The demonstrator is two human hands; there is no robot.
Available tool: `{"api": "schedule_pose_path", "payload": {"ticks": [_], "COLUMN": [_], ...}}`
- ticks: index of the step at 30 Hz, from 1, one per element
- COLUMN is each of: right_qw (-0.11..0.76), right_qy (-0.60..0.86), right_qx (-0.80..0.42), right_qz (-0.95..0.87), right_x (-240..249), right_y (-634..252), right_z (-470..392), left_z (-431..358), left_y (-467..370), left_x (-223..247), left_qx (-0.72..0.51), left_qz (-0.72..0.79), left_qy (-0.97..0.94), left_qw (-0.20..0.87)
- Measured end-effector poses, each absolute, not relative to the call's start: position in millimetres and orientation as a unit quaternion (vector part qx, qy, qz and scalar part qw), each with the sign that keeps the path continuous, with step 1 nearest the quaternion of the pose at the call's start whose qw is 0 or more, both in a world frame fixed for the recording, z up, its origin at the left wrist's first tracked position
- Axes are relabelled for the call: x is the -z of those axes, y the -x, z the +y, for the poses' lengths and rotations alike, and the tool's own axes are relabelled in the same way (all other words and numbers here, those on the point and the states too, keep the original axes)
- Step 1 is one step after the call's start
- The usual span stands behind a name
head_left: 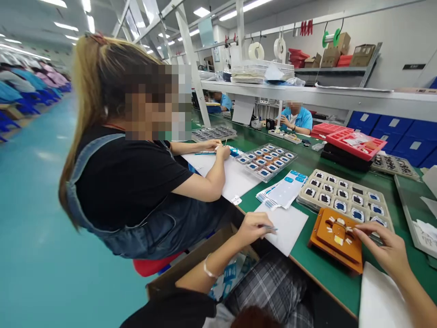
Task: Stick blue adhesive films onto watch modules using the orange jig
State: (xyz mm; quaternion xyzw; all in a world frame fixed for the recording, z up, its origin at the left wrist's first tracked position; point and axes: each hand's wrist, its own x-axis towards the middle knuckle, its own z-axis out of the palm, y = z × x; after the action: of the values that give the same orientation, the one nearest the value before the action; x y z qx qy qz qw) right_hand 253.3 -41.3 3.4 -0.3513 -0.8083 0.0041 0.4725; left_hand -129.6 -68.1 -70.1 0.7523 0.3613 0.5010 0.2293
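My left hand [254, 228] is closed in a pinch around a thin bluish-grey strip [270, 228], over a white sheet [288, 225] at the bench edge. Whether the strip is a tool or a piece of film I cannot tell. An orange fixture block [322, 243] lies on the green bench, with small white and metal parts and a yellow patch on top. At its right side is my right hand [385, 249], thumb and forefinger brought together by the fixture's small parts. Anything between those fingertips is too small to make out.
Behind the fixture stands a beige tray [303, 200] of blue and black parts. Printed sheets [285, 191] and a clear tray [290, 158] lie farther left. A co-worker [136, 182] sits close on my left. Red trays [358, 145] are stacked at the back.
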Motion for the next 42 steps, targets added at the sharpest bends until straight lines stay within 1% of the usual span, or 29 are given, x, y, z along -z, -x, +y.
{"api": "schedule_pose_path", "payload": {"ticks": [4,9,11,14,18,28,36,42], "right_qw": [0.458,0.443,0.444,0.454,0.454,0.448,0.438,0.436], "right_qy": [0.336,0.347,0.351,0.366,0.376,0.34,0.37,0.345], "right_qx": [-0.013,-0.013,0.002,0.019,0.023,0.048,0.044,0.051], "right_qz": [-0.823,-0.827,-0.824,-0.812,-0.808,-0.826,-0.818,-0.83], "right_x": [-4.0,-7.6,-6.9,-4.6,-3.8,-4.4,-5.8,-8.2], "right_y": [-250.0,-249.1,-251.2,-255.2,-258.0,-258.6,-257.9,-256.1], "right_z": [-41.1,-41.7,-40.3,-37.5,-35.4,-32.3,-34.5,-36.0], "left_z": [-112.3,-130.8,-134.4,-138.7,-141.5,-143.6,-148.5,-146.7], "left_y": [176.8,212.5,222.9,235.1,245.6,253.6,250.5,245.1], "left_x": [142.6,230.3,255.0,279.2,292.3,302.3,306.4,313.1], "left_qx": [-0.42,-0.29,-0.252,-0.212,-0.182,-0.158,-0.175,-0.189], "left_qz": [0.518,0.693,0.735,0.772,0.8,0.823,0.803,0.793], "left_qy": [-0.666,-0.512,-0.458,-0.405,-0.37,-0.338,-0.338,-0.331], "left_qw": [0.333,0.415,0.431,0.442,0.437,0.428,0.459,0.474]}}
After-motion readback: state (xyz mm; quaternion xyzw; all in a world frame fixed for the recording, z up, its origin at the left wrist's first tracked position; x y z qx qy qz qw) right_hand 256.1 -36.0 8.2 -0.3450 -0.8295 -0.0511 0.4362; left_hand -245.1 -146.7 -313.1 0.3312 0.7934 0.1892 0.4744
